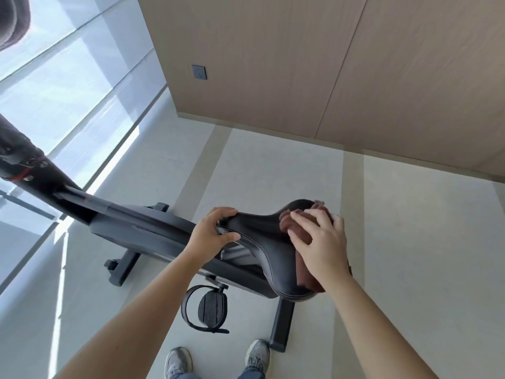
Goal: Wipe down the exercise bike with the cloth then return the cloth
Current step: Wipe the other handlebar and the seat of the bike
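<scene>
A black exercise bike (142,231) stands on the pale floor below me, its frame running from upper left to lower right. Its black saddle (262,236) points left. My left hand (213,233) grips the saddle's narrow nose, fingers curled over it. My right hand (319,244) lies flat on a reddish-brown cloth (303,272) and presses it onto the wide rear of the saddle. The cloth bunches under my fingers and hangs down the saddle's near side; part of it is hidden by my hand.
A pedal with a strap (210,307) hangs below the saddle, and the rear stabiliser foot (281,326) is beside my shoes (177,362). A wood-panelled wall (300,64) with a socket (199,72) stands behind. Large windows (68,77) run along the left.
</scene>
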Tool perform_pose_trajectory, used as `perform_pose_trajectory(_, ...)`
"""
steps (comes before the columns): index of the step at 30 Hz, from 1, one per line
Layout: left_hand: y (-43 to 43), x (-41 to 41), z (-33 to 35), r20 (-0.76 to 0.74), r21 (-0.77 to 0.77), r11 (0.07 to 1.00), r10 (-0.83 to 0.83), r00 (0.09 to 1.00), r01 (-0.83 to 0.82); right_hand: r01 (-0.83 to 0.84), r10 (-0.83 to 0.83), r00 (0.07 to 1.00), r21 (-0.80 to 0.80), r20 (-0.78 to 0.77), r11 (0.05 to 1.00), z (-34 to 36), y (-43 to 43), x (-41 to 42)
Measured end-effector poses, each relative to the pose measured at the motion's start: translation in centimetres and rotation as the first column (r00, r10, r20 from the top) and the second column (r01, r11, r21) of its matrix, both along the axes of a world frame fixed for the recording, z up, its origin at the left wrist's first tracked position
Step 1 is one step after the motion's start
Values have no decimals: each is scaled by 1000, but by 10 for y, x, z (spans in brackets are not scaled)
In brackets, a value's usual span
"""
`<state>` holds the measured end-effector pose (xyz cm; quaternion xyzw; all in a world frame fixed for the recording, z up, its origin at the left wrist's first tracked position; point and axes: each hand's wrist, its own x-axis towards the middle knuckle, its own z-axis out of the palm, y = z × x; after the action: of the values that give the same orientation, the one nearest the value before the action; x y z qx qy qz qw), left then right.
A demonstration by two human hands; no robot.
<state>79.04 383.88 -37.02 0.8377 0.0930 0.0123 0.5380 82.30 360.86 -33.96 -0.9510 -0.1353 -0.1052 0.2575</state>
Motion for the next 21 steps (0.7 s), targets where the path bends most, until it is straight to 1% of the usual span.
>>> perform_pose_trajectory(1,0,0,0,1,0,1000,0,1000,0,50,-49,997,11,-57,999,2,2,19)
perform_pose_trajectory(3,0,0,0,1,5,1000,-2,1000,2,130,-122,967,20,-224,991,2,-1,54)
perform_pose_trajectory(4,0,1,0,-2,8,1000,-4,1000,4,137,-123,951,31,-283,990,2,-4,62)
perform_pose_trajectory(5,1,1,0,-5,12,1000,-9,1000,9,136,-114,948,54,-298,989,1,-6,60)
perform_pose_trajectory(6,1,1,0,-5,16,1000,-13,1000,13,144,-115,955,85,-275,986,1,-8,49)
perform_pose_trajectory(7,2,1,-1,-4,18,1000,-15,1000,15,161,-132,967,122,-217,979,-1,-9,30)
perform_pose_trajectory(9,2,0,-1,-3,18,1000,-23,1000,23,228,-216,973,180,-82,957,-8,-7,-24)
perform_pose_trajectory(11,3,1,-2,-1,5,1000,-23,1000,23,262,-271,962,165,32,951,-18,-2,-67)
perform_pose_trajectory(12,3,1,-2,-3,-7,1000,-16,1000,16,264,-275,959,144,63,954,-20,1,-76)
perform_pose_trajectory(14,3,1,0,-2,-18,1000,-11,1000,11,282,-292,953,110,83,953,-15,6,-68)
perform_pose_trajectory(15,3,1,0,0,-13,1000,-14,1000,14,278,-283,955,69,84,958,-9,11,-58)
perform_pose_trajectory(18,4,1,-1,-1,-5,1000,-12,1000,12,155,-146,986,-132,74,979,8,36,-32)
perform_pose_trajectory(19,4,1,-1,-1,-6,1000,-15,1000,15,118,-110,992,-180,55,977,10,44,-27)
perform_pose_trajectory(21,4,-1,-1,-3,-12,999,-32,999,32,92,-89,996,-232,24,968,10,48,-30)
